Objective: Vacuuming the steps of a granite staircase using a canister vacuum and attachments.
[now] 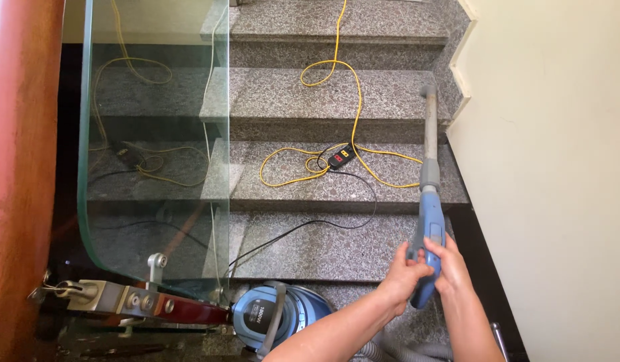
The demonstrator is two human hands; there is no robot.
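Both hands, left hand (409,271) and right hand (447,263), grip blue vacuum handle (428,234) between them

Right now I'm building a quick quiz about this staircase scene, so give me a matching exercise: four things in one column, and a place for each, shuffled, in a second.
Things:
1. blue plastic vacuum wand handle
2. black power strip with red switch
3. blue round canister vacuum
4. clear glass railing panel

Places:
A. left of the granite steps
B. in the grip of both hands
C. lowest step, bottom of view
D. on a step among yellow cord loops

Pairs: 1-B, 2-D, 3-C, 4-A
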